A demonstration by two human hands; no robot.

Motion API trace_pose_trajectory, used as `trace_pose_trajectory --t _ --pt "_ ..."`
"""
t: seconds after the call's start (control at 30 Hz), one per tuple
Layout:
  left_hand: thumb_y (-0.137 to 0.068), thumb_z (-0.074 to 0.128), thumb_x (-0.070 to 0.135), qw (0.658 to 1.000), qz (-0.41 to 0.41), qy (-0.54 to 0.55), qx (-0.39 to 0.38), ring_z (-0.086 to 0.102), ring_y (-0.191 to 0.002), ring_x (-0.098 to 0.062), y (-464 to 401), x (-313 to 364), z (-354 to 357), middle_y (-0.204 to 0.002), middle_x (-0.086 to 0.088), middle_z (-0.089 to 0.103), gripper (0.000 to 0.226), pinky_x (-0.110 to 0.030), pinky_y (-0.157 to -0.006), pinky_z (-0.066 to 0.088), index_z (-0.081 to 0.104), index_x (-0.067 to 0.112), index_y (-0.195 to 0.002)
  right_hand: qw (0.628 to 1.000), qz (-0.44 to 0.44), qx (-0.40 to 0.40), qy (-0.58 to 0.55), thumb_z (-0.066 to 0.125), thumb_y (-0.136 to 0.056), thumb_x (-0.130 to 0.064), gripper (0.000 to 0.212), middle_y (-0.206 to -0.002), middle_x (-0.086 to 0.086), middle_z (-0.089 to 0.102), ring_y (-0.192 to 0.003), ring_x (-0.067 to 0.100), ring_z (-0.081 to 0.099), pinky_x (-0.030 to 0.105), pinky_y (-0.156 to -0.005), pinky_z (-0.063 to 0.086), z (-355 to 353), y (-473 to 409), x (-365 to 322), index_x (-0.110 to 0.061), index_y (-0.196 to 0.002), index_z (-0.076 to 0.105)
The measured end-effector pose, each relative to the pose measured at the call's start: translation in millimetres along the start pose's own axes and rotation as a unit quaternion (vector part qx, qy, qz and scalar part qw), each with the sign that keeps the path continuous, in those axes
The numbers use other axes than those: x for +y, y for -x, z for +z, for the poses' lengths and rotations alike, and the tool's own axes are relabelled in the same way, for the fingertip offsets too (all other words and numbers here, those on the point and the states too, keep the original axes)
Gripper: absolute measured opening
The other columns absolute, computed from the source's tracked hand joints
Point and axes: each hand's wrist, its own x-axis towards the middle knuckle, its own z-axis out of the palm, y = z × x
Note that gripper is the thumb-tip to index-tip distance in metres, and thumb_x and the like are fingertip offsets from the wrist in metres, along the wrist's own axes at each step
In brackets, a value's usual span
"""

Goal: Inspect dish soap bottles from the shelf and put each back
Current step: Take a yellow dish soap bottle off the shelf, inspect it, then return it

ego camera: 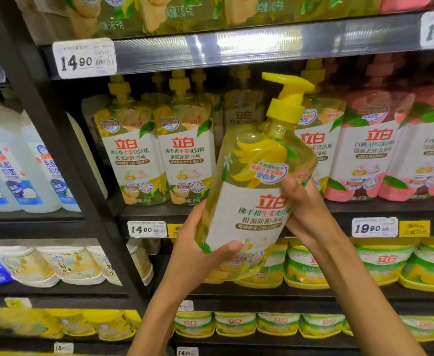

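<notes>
Both hands hold one yellow dish soap bottle (251, 191) in front of the shelf (236, 214), off its board and tilted with the top leaning to the right. The left hand (200, 255) grips the lower part of the bottle, the thumb lying across the white label and the other fingers hidden behind the bottle. The right hand (305, 211) grips the right edge at the middle, the thumb on the front; its other fingers are hidden too. The bottle's yellow pump head (287, 96) stands above both hands, and its bottom is hard to make out against the tubs behind it.

Behind the hands stand refill pouches (156, 155) with yellow caps, some partly covered by the bottle. To the right of the right hand stand pink pouches (364, 150), the last one cut off by the picture's edge. Below the hands lie green and yellow tubs (380, 263). Left of the left hand a price tag (146, 229) reads 14.90. Further left, white bottles (18, 170) are blurred, their text not readable.
</notes>
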Motion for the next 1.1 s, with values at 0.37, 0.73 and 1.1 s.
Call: trace_pose_trajectory --t 0.37,0.73,1.1 --pt "-0.045 0.087 0.057 1.0 0.009 -0.004 -0.029 0.062 -0.104 0.002 0 -17 -3 -0.112 0.022 0.066 0.068 -0.011 -0.077 0.051 0.055 0.058 -0.105 0.988 -0.067 -0.097 0.097 0.09 -0.055 -0.048 0.09 -0.116 -0.007 0.068 -0.109 0.014 0.064 0.026 -0.085 0.053 -3 10 -15 -0.015 -0.128 0.048" --pt "-0.045 0.082 0.067 0.994 -0.082 0.075 -0.001 0.071 -0.093 -0.014 7 -10 23 -0.1 0.007 0.075 0.089 -0.02 -0.068 0.056 0.059 0.01 -0.111 0.995 0.042 -0.047 0.079 0.083 -0.061 -0.053 0.071 -0.106 0.004 0.074 -0.096 0.021 0.072 0.029 -0.072 0.058 -1 3 -10 -0.022 -0.119 0.057" --pt "-0.084 0.048 0.047 0.902 -0.26 0.345 -0.007 0.071 -0.095 -0.022 -3 26 20 -0.107 -0.012 0.072 0.046 -0.032 -0.069 0.06 0.071 0.017 -0.11 0.986 0.163 -0.005 0.024 0.056 -0.088 -0.04 0.059 -0.13 0.006 0.063 -0.119 0.023 0.06 0.047 -0.106 0.043 -5 2 -7 -0.016 -0.14 0.045"
